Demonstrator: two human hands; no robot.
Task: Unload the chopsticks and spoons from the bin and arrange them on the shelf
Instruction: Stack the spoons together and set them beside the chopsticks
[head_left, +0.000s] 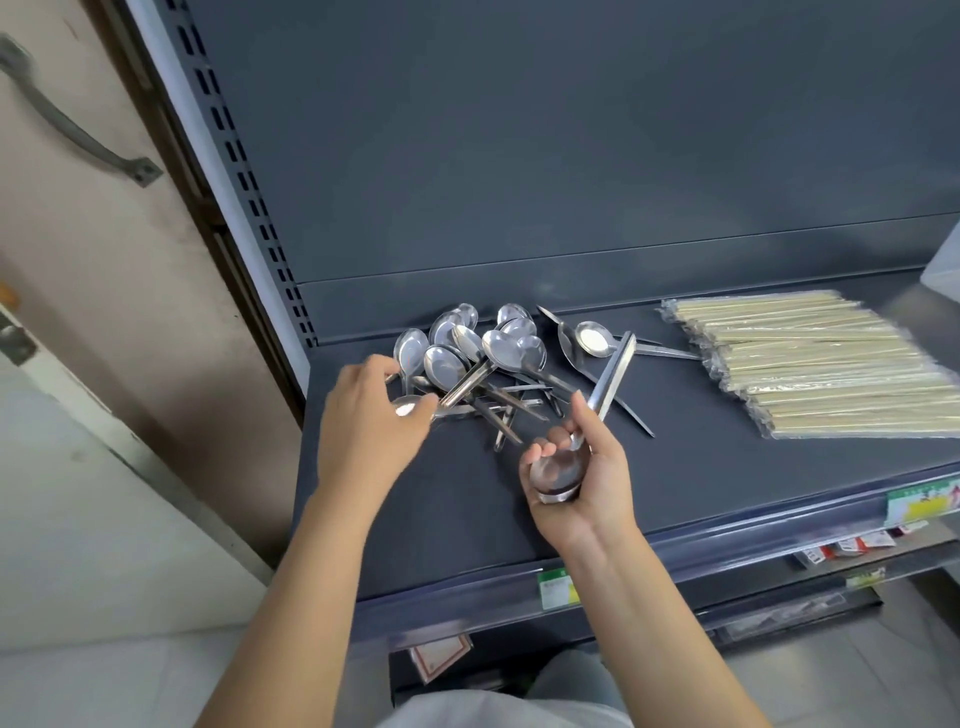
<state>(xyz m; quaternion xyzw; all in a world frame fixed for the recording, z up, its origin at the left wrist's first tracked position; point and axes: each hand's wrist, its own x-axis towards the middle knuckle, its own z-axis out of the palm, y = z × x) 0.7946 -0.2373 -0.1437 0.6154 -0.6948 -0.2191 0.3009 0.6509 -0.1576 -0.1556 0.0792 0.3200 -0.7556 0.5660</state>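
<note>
Right hand (576, 467) is gripping a nested stack of steel spoons (558, 475). Left hand (363, 421) is pinching one shiny steel spoon (410, 407) beside the loose spoon pile (483, 353) lying on the dark grey metal shelf (675, 467). Plastic-wrapped pale chopsticks (810, 358) are lying well right.

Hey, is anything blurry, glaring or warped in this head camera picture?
Head view: the left hand is motion-blurred; glare whitens bowls in the spoon pile; the wide lens bows the slotted upright; the chopstick packs look sharp.
</note>
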